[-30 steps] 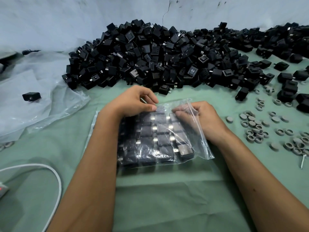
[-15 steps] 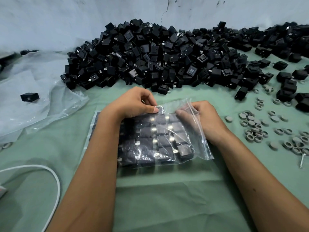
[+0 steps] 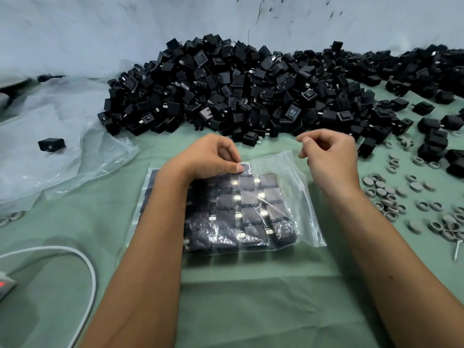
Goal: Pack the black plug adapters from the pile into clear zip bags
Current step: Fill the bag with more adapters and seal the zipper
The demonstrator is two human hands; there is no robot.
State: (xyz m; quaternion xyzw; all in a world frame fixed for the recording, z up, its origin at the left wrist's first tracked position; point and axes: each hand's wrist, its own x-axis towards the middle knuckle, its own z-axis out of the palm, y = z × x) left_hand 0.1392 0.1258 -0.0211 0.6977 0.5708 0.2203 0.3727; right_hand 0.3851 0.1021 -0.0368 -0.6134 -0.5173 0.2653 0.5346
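A clear zip bag (image 3: 298,197) lies flat on the green cloth, filled with rows of black plug adapters (image 3: 253,212). My left hand (image 3: 208,156) pinches the bag's top edge near its middle between thumb and fingers. My right hand (image 3: 329,156) hovers just above the bag's top right corner with its fingers curled and nothing in them. The big pile of loose black adapters (image 3: 238,91) lies right behind both hands, against the wall.
Crumpled clear plastic sheeting (image 3: 55,136) with one stray adapter (image 3: 51,144) on it covers the left side. Several grey rings and caps (image 3: 391,194) and a screw (image 3: 458,249) lie on the right. A white cable (image 3: 85,267) curves at the lower left.
My right hand has lifted off the bag and moved up and to the right, away from the adapters. The left hand went from lying on the bag to pinching its top edge.
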